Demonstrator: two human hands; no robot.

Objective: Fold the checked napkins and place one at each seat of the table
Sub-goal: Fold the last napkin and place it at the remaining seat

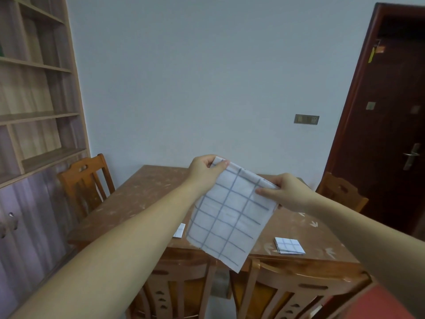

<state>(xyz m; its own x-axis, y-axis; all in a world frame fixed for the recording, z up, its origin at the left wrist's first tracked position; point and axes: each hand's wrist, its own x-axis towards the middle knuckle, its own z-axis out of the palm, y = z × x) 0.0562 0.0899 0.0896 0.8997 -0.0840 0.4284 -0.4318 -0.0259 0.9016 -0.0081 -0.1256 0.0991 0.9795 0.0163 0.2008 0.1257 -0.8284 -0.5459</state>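
Bare arms reach in from the bottom corners, the left forearm (103, 256) filling the lower left and the right forearm (368, 229) crossing from the lower right. Behind them a wooden shelf unit (34, 88) lines the left wall and a dark door (386, 134) stands at the right. Between these sits the brown table (142, 199), with a left chair (85, 180) and a right chair (340, 192) at its sides, and a near left chair (179, 284) and a near right chair (287, 293) at its front edge. A checked napkin (230, 217) hangs tilted in the air above the table's near half. The left hand (202, 169) pinches its upper left corner between thumb and curled fingers; the right hand (287, 192) pinches the upper right corner likewise. One folded napkin (289, 245) lies flat on the table before the near right chair. A second folded napkin (179, 230), mostly hidden behind the hanging cloth, lies before the near left chair. A small switch plate (306, 119) sits on the wall.
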